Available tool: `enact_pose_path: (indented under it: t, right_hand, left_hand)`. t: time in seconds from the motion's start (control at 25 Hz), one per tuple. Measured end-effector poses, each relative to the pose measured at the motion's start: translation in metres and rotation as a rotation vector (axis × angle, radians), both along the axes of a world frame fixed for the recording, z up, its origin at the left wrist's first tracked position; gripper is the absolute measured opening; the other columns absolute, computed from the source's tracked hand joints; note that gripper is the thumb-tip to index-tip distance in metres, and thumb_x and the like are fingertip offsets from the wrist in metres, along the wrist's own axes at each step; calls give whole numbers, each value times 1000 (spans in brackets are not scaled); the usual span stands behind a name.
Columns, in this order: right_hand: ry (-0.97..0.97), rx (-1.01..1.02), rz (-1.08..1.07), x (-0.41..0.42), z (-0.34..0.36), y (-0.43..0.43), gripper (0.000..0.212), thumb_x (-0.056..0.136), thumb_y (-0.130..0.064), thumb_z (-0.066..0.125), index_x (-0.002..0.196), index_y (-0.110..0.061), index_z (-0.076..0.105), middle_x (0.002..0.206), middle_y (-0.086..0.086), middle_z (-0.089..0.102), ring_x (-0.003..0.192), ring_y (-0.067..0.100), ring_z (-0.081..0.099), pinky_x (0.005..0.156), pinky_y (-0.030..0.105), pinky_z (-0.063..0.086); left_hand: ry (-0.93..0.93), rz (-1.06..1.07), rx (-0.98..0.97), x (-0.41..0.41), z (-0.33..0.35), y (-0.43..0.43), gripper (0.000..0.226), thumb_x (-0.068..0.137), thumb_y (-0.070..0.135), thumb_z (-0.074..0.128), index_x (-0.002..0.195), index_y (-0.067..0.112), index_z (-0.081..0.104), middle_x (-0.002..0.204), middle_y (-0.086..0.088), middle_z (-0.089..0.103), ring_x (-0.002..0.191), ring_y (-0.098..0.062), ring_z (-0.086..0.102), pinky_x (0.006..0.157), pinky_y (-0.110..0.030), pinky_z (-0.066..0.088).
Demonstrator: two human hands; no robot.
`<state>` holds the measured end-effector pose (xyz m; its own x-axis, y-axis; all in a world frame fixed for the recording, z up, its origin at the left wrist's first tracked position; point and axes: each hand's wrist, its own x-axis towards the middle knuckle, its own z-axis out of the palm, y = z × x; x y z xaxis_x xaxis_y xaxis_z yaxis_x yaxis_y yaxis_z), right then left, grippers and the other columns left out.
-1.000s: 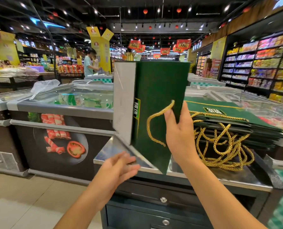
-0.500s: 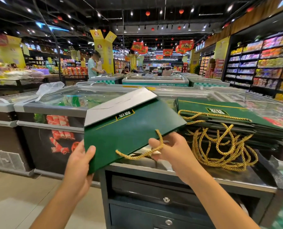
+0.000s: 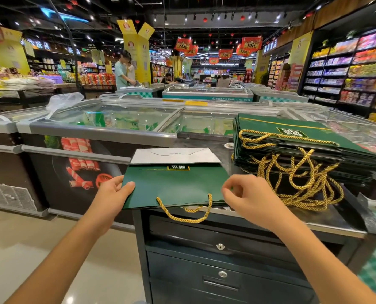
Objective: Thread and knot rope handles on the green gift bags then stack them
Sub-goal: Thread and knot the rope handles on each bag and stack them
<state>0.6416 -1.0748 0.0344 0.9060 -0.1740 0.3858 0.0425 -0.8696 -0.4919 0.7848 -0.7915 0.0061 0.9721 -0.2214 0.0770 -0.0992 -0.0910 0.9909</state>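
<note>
Store is lit by ceiling spotlights (image 3: 204, 17); glass-lidded freezers (image 3: 117, 119) are ranged beyond the bench (image 3: 226, 249) far edge; shelves (image 3: 347, 69) are stocked at right.

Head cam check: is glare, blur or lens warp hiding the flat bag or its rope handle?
Head view: no, the green bag and rope handle are sharp and evenly lit; head view: reflections speckle the freezer lids behind, not the bag; head view: wide-angle warp tilts the shelves at right, and the frame edges look soft.
</note>
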Motion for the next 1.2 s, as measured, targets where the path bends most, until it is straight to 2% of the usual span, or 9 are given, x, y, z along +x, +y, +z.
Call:
enact_pose_path:
  t: [0.08, 0.16, 0.24, 0.32, 0.52, 0.76, 0.92, 1.04, 1.2]
  right_hand:
    - [-57, -64, 50, 9, -3, 1, 23, 99, -31, 60, 119, -24, 70, 98, -9, 70, 87, 1, 60, 84, 29, 52]
    - [98, -154, 116, 21, -11, 0, 45, 104, -43, 49, 146, -27, 52, 145, -6, 54, 135, 9, 46, 115, 34, 36]
    - [261, -208, 152, 26, -21, 0, 55, 105, -52, 40, 157, -33, 35, 164, -7, 32, 153, 12, 23, 125, 37, 20]
    - [288, -262, 147, 24, -29, -1, 60, 104, -58, 35, 159, -37, 27, 168, -10, 23, 156, 12, 15, 126, 36, 15]
    - [252, -262, 140, 13, -30, 3, 69, 98, -69, 33, 160, -40, 24, 168, -14, 18, 156, 8, 9, 125, 34, 15]
    - [59, -339, 234, 2, -40, 7, 98, 72, -84, 61, 152, -33, 39, 159, -10, 36, 148, 11, 25, 120, 31, 20]
    - [-173, -494, 288, 15, -56, 19, 56, 77, -42, 85, 121, -22, 58, 140, 2, 57, 132, 23, 50, 109, 40, 43]
    - [-291, -285, 324, 21, -35, 30, 11, 91, -26, 67, 100, -20, 67, 121, -2, 67, 115, 17, 59, 95, 33, 46]
    - [16, 74, 368, 24, 24, 32, 4, 94, -21, 70, 95, -19, 74, 80, -4, 73, 75, 13, 65, 69, 28, 52]
  left_hand:
    - [-71, 20, 127, -2, 1, -8, 14, 103, 16, 53, 115, 18, 59, 96, 1, 75, 79, -4, 73, 69, -22, 57]
    - [-201, 72, 377, 1, 3, -12, 11, 101, 27, 56, 109, 19, 60, 88, -4, 72, 77, -10, 71, 69, -31, 58]
    - [-327, 120, 695, 7, 6, -12, 25, 97, 37, 56, 106, 14, 62, 86, -5, 65, 80, -18, 62, 74, -38, 51]
    - [-460, 159, 917, 13, 8, -13, 43, 95, 43, 57, 125, 13, 61, 107, -8, 59, 101, -27, 55, 87, -42, 45]
    - [-705, -212, 993, 24, 21, -44, 65, 94, 62, 45, 149, 29, 44, 160, -3, 33, 150, -25, 23, 121, -43, 21]
    - [-625, -454, 1034, 41, 8, -77, 51, 104, 54, 32, 153, 42, 32, 166, 2, 19, 154, -21, 9, 123, -41, 6]
    - [-616, -459, 1033, 44, 4, -79, 50, 104, 53, 32, 152, 42, 34, 165, 1, 22, 153, -19, 13, 122, -38, 8]
    - [-598, -482, 992, 46, 6, -78, 48, 105, 51, 34, 152, 41, 36, 165, 1, 23, 153, -17, 14, 122, -38, 8]
    - [-562, -484, 886, 49, 4, -76, 43, 106, 44, 38, 148, 40, 44, 164, 1, 27, 153, -17, 16, 123, -40, 9]
